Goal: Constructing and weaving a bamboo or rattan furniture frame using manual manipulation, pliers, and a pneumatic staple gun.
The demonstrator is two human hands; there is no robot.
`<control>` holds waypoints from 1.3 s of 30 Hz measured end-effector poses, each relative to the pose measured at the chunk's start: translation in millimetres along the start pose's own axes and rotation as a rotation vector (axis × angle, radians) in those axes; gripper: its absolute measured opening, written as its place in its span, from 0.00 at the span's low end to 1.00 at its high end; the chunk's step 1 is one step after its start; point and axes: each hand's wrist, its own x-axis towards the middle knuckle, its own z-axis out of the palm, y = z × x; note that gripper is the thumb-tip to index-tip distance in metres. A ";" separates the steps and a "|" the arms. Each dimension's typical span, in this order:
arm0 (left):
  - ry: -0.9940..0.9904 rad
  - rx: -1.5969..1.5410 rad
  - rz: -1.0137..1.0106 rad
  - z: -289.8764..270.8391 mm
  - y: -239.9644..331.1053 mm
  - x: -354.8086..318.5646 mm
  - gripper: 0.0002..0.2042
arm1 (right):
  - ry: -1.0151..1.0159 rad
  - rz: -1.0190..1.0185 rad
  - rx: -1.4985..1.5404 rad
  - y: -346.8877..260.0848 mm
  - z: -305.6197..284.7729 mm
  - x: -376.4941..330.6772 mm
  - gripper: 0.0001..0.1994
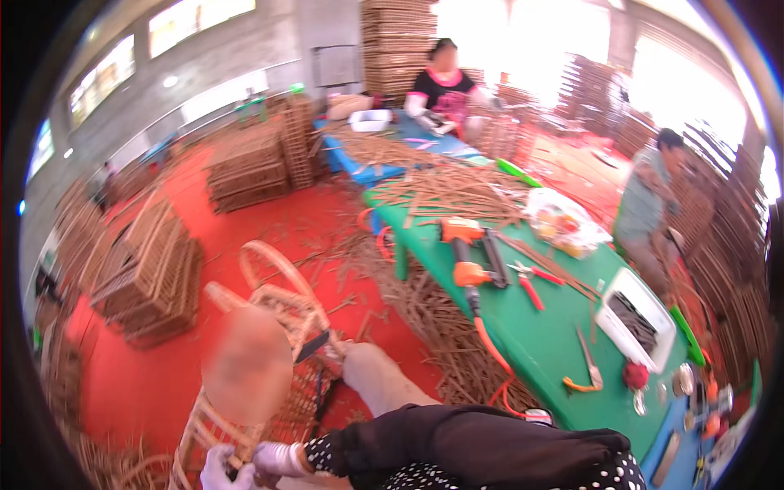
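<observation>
At the lower left, a woven wicker basket (302, 400) with a rounded hoop (282, 265) at its far end stands before me. My left hand (219, 469), in a pale glove, has its fingers curled at the basket's near edge. Right beside it, my gloved right hand (276, 459) closes on the same edge, its arm in a black sleeve with a dotted cuff. A small dark gap shows between the two hands; whether they also pinch a loose strip I cannot tell. An oval blur hides the basket's left middle part.
On the green table (523, 367) to my right lie an orange nail gun (465, 249) with its hose, red-handled pliers (531, 284), scissors (590, 359) and a white tray (641, 318). Wicker strips (433, 327) litter the red floor. Stacked wicker crates (151, 278) stand left. Two people work beyond.
</observation>
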 end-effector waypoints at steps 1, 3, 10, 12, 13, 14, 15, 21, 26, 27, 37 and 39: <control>-0.025 0.037 0.007 -5.2 18.7 -3.4 0.20 | 0.106 0.041 -0.099 -6.8 12.0 -4.2 0.07; -0.077 0.108 -0.051 -15.7 37.2 -11.8 0.20 | 0.225 0.084 -0.183 -10.0 16.5 -10.0 0.08; -0.072 0.186 0.019 -2.2 46.9 8.8 0.25 | -0.076 0.099 -0.003 -52.2 6.5 -66.5 0.12; -0.096 0.115 0.083 4.5 50.7 23.0 0.31 | -0.049 0.241 0.181 -63.9 -4.2 -87.9 0.16; -0.084 0.011 -0.022 -1.3 50.0 12.3 0.32 | -0.080 0.264 0.059 -67.0 0.5 -86.7 0.17; -0.080 -0.026 -0.089 -4.8 46.1 3.9 0.34 | -0.108 0.235 0.106 -54.9 0.2 -81.4 0.18; -0.036 -0.026 -0.102 -6.5 43.2 -5.6 0.37 | -0.081 0.124 0.175 -39.2 2.8 -78.5 0.18; 0.023 -0.247 -0.289 -17.1 34.8 -16.5 0.40 | 0.144 0.135 0.291 -28.1 3.3 -58.8 0.14; 0.139 -0.302 -0.146 -10.3 16.3 -18.0 0.34 | 0.155 0.014 0.187 -17.8 -11.8 -32.3 0.08; 0.218 -0.279 -0.092 -7.0 13.6 -13.6 0.33 | -0.079 -0.104 -0.311 -6.1 -29.5 -17.1 0.07; 0.218 0.290 0.038 -22.3 -59.4 -16.2 0.21 | 0.188 -0.232 -0.047 22.8 8.4 9.8 0.05; 0.143 0.268 -0.022 -22.7 6.4 -17.6 0.23 | 0.220 -0.010 0.210 14.1 9.7 12.6 0.07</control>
